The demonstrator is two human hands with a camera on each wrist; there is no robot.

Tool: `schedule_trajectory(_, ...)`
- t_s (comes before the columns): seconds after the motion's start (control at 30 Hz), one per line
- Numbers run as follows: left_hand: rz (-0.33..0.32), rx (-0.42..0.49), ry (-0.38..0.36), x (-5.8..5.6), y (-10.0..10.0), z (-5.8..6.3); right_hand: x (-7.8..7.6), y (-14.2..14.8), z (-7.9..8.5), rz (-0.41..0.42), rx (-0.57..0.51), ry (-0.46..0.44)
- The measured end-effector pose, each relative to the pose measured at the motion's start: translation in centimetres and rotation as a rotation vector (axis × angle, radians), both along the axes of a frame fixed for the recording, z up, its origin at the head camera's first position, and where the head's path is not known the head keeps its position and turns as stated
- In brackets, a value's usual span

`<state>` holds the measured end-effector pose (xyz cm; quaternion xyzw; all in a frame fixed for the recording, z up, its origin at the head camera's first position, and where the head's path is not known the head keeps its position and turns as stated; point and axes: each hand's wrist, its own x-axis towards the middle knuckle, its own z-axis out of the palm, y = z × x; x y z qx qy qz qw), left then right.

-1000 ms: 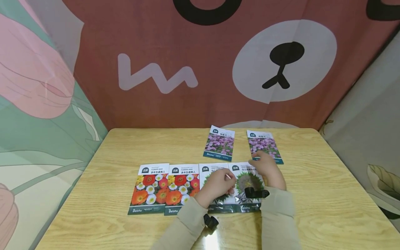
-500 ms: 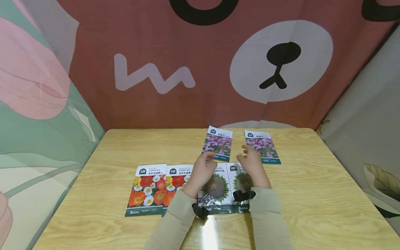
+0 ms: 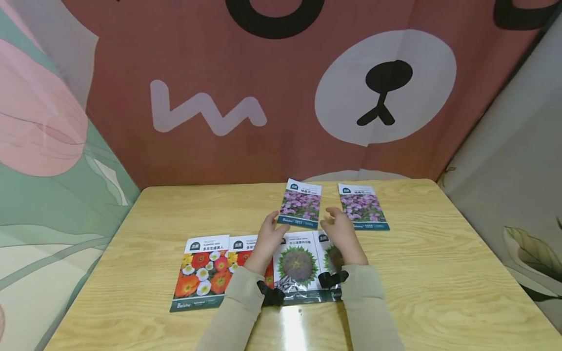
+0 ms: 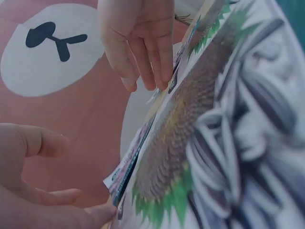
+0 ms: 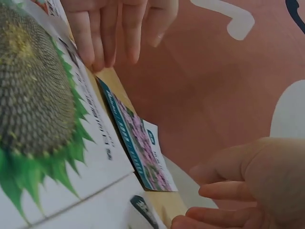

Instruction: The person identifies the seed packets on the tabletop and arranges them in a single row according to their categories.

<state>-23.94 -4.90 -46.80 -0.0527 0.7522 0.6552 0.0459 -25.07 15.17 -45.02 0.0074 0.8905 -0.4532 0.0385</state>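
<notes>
A seed packet with purple flowers (image 3: 300,204) lies at the far middle of the table, between my two hands in the head view. At its lower left corner is my left hand (image 3: 267,240), fingers loosely bent and holding nothing. My right hand (image 3: 344,237) hovers by its right side, thumb and fingers apart. Another purple-flower packet (image 3: 363,207) lies farther right. Below the hands, a sunflower packet (image 3: 296,265) sits beside a second sunflower packet (image 3: 333,258), partly hidden by the right hand. The right wrist view shows the purple packet (image 5: 139,145) between both hands.
To the left lie a poppy packet (image 3: 201,273) and a second poppy packet (image 3: 243,243), partly covered by the left arm. All rest on a wooden table (image 3: 439,273). A bear-print cloth (image 3: 263,156) hangs behind the far edge.
The right hand has left the right purple packet and moved left. My left hand has gone forward off the sunflower packet, so both hands now flank the left purple packet.
</notes>
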Motion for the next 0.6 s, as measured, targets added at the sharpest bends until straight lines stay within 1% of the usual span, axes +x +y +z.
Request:
schedule_trajectory(0.17, -0.011, 0.052, -0.008, 0.0, -0.3, -0.2, -0.2, -0.8, -0.8, 0.018, -0.012, 0.006)
schedule_trajectory(0.3, -0.031, 0.084, -0.002, 0.0, -0.4, -0.4, -0.2, -1.2, -1.0, 0.035, -0.024, -0.008)
schedule_trajectory(0.5, -0.043, 0.087, 0.002, -0.1, -0.7, -0.7, -0.1, -1.3, -0.9, 0.036, -0.057, -0.01)
schedule_trajectory(0.6, -0.024, 0.089, 0.005, -0.2, -0.8, -0.6, -0.1, -1.2, -0.8, 0.023, -0.089, -0.001)
